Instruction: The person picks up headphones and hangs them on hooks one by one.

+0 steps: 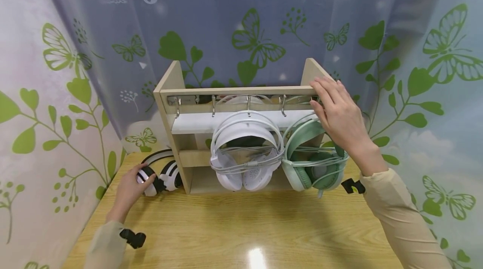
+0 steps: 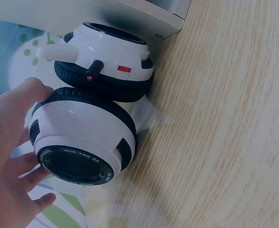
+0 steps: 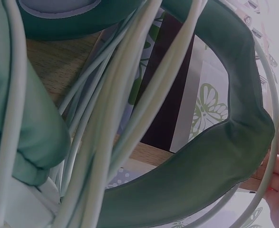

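Note:
Beside the left side of a light wooden rack [image 1: 241,91] lies a pair of black-and-white headphones [image 1: 151,192] on the table. My left hand [image 1: 128,187] holds its nearer ear cup [image 2: 82,128], thumb at the black pad and fingers on the other side. My right hand [image 1: 339,116] grips the rack's top right corner, fingers over the upper edge and thumb at the front. From hooks on the rack hang white headphones [image 1: 245,132] and green headphones [image 1: 326,170], with cables wound around them. In the right wrist view the green headband [image 3: 191,185] fills much of the picture.
Several metal hooks [image 1: 214,107] line the rack's front rail; the left ones bear nothing. A white shelf [image 1: 192,123] sits behind them. The wooden table [image 1: 226,227] stretches in front. Printed curtains [image 1: 241,21] stand close behind and at both sides.

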{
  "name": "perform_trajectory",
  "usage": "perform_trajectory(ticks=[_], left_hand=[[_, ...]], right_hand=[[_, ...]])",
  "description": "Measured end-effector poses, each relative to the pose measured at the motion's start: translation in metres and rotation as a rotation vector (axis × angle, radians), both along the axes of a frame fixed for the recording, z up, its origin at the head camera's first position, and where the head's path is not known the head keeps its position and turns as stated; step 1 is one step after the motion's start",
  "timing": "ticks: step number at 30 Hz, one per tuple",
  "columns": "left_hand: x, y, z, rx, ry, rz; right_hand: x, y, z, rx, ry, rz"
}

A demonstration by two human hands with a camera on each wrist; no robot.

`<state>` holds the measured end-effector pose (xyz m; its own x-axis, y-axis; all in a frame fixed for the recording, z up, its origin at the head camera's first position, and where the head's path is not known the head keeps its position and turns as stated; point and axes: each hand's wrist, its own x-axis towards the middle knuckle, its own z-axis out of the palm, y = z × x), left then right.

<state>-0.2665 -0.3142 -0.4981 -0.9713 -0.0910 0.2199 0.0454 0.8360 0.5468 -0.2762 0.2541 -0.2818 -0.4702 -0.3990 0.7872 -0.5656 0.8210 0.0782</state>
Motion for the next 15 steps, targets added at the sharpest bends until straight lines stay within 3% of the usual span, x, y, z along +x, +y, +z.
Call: perform_trajectory(ticks=[15], left_hand=[[0.0099, -0.0016, -0.0010, 0.006, -0.008, 0.051]], right_hand=[[-0.0005, 0.0006, -0.0003, 0.000, 0.005, 0.001]])
